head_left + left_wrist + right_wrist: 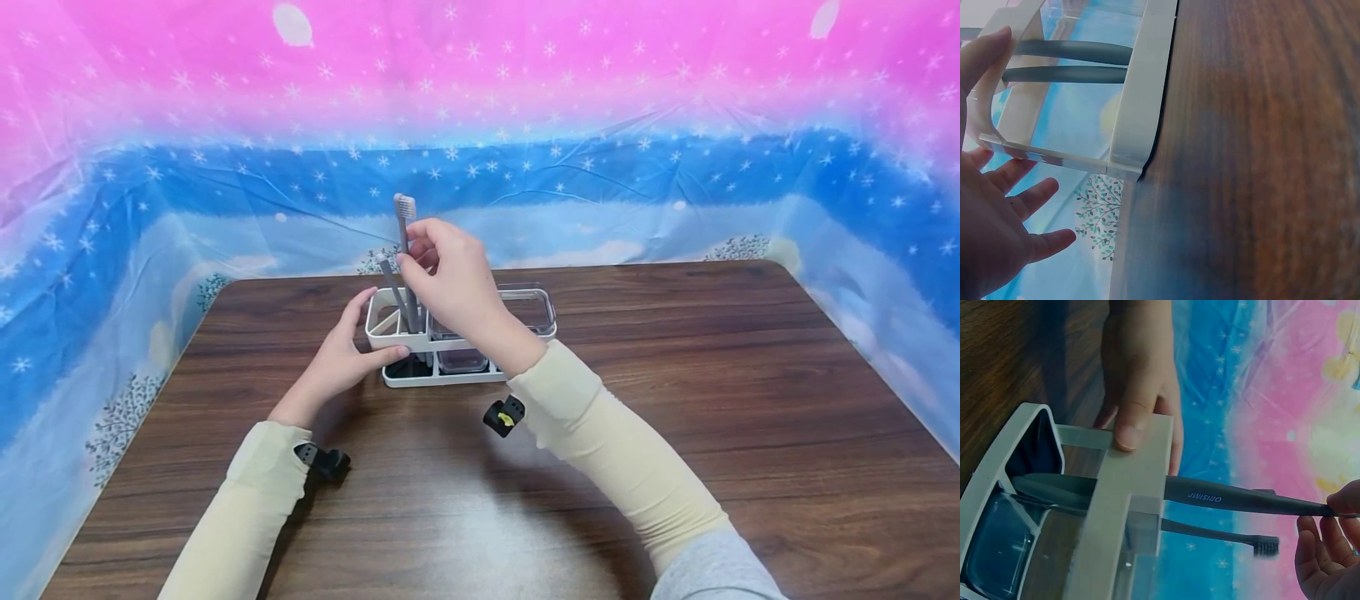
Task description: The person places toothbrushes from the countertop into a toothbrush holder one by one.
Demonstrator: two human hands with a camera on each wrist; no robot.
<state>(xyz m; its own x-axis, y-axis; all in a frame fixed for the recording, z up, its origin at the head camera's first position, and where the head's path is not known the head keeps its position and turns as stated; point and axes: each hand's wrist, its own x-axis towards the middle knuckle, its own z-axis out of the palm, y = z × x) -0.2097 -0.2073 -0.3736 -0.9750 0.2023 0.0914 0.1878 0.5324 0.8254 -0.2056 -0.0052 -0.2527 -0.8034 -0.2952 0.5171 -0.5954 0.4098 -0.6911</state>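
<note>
A white two-tier toothbrush holder [399, 341] stands toward the table's back edge. My left hand [339, 357] grips its left end, thumb on the front of the upper rim and some fingertips against the side; the other fingers are spread in the left wrist view. With thumb and fingers, my right hand [453, 271] pinches a dark grey toothbrush [1210, 492] near its head, bristles up. This brush's handle passes through the upper tier down to the lower tray [990, 469]. A second grey toothbrush [1216, 533] leans in the holder beside it, untouched.
Clear containers [528, 310] sit in the upper right part of the holder, and another clear box [462, 360] is below. Dark wood tabletop [675, 400] surrounds it. A pink and blue snowflake cloth [525, 175] hangs behind the table.
</note>
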